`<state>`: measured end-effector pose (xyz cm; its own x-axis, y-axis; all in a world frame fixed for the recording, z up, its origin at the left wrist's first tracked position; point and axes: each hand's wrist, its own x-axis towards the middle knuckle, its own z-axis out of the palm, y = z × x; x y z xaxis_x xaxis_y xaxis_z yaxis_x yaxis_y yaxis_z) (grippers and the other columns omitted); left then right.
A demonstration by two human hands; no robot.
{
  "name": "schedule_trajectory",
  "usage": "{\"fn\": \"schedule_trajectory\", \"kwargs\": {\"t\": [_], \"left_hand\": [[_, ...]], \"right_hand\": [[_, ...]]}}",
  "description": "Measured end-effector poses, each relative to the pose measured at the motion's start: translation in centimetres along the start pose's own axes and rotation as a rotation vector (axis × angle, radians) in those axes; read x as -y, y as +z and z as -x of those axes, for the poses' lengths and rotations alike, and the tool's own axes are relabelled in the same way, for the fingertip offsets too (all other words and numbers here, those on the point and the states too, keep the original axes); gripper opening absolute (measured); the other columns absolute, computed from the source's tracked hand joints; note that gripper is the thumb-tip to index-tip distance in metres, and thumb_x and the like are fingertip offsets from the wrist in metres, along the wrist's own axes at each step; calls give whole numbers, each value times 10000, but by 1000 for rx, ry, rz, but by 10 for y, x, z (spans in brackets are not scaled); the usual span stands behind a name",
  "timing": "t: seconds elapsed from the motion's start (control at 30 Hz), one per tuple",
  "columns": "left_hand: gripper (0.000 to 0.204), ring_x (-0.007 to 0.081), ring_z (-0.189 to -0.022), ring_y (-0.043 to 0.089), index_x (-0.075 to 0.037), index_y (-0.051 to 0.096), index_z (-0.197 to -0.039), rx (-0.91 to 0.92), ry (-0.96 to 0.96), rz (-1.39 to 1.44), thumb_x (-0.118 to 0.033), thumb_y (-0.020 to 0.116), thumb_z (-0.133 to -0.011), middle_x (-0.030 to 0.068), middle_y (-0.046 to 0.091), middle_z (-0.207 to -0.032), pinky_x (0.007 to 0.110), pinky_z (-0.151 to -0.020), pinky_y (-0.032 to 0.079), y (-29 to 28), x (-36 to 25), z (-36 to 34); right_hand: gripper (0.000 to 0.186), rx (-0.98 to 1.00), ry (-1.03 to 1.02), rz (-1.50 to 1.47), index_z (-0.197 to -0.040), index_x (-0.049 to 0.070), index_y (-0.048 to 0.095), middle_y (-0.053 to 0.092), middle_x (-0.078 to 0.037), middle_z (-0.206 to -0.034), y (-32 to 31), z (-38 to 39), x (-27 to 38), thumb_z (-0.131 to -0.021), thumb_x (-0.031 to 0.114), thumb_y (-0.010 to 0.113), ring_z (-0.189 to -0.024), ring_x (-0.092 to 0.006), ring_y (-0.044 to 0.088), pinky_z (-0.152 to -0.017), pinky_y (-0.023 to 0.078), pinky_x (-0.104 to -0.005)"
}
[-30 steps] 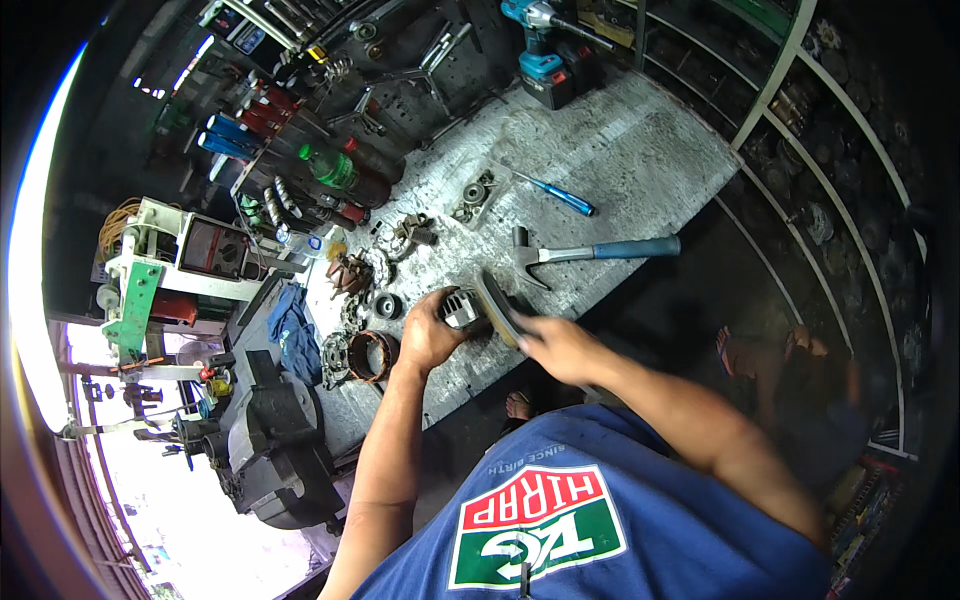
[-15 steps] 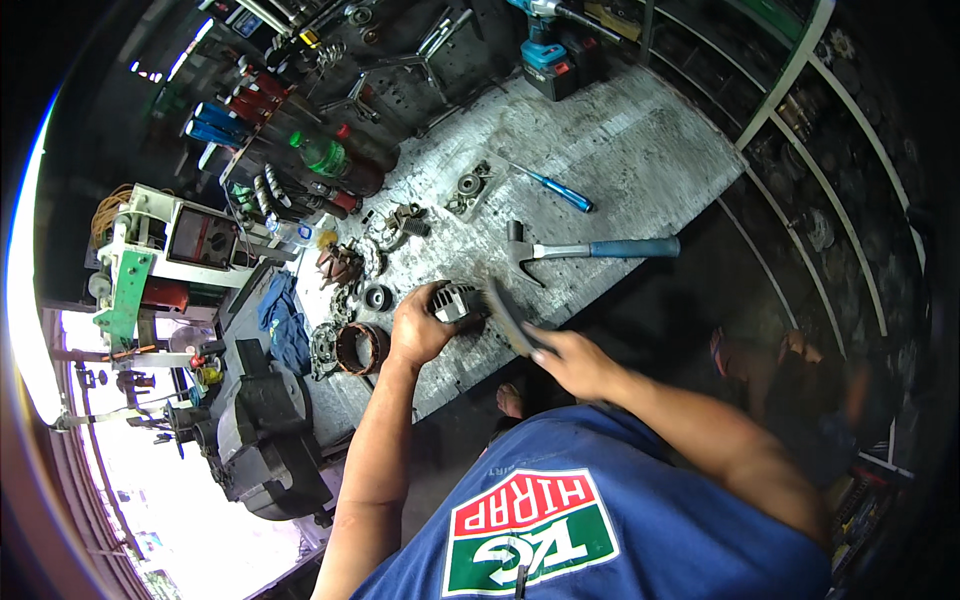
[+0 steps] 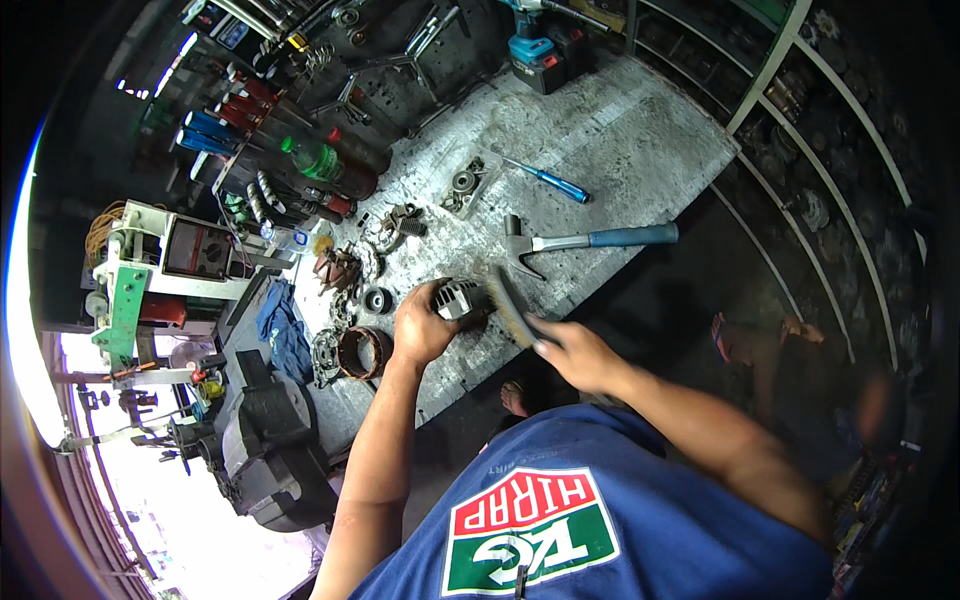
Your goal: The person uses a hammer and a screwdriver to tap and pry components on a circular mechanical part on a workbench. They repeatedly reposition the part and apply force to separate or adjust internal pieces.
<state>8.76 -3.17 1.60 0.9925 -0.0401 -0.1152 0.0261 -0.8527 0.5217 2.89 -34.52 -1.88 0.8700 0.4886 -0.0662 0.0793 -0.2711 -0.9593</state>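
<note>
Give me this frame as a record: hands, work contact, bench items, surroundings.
left_hand: left hand holding a slotted metal housing
right_hand: right hand gripping a brush, bristles toward the housing
brush_contact: cannot tell
bench: worn metal-topped bench
tools_lying: claw hammer, blue handle to the right; blue screwdriver beyond it
parts_lying: copper-wound ring, left of the left hand
left_side: blue cloth; black vise
far_side: blue cordless power tool, upright; green-capped bottle
</note>
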Motion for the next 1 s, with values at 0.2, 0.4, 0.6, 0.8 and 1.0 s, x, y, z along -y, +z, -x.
{"fn": "schedule_trajectory", "kwargs": {"t": [0.2,0.4,0.6,0.8,1.0], "left_hand": [[769,397,-1185,771,-42,783,-1343,-24,9,-74,-469,1032,-754,204,811,-1223,477,-1086,599,-1,-4,-2],[717,393,-1162,781,-30,784,-1304,-67,44,-23,-406,1031,-745,192,818,-1212,471,-1062,612,3,3,-1],[719,386,-1181,779,-22,779,-1330,-41,62,-12,-369,1022,-749,194,818,-1229,466,-1090,602,1,1,-1],[745,379,-1205,775,-41,792,-1340,-42,7,-52,-412,1035,-741,188,819,-1254,468,-1098,597,1,-2,-3],[818,377,-1177,794,-33,782,-1360,-21,31,-32,-458,1054,-716,189,831,-1247,465,-1085,607,4,6,-4]], "right_hand": [[577,-159,95,125,-1638,-21,576,746,-355,-1368,33,-119,-6,-1136,261,628,-1293,-480,740,-1118,591,-504],[593,80,320,130,-1683,-2,525,686,-332,-1518,-8,60,-10,-1128,178,629,-1416,-437,691,-1181,556,-462],[570,-74,101,186,-1625,-27,580,726,-386,-1349,8,-101,-26,-1127,246,635,-1279,-492,732,-1103,592,-513],[581,7,112,78,-1664,-10,548,690,-355,-1489,7,-13,-26,-1134,212,633,-1400,-459,694,-1203,539,-476],[584,59,105,41,-1669,4,550,671,-323,-1547,-9,2,-16,-1140,237,633,-1438,-433,679,-1223,527,-466]]}}
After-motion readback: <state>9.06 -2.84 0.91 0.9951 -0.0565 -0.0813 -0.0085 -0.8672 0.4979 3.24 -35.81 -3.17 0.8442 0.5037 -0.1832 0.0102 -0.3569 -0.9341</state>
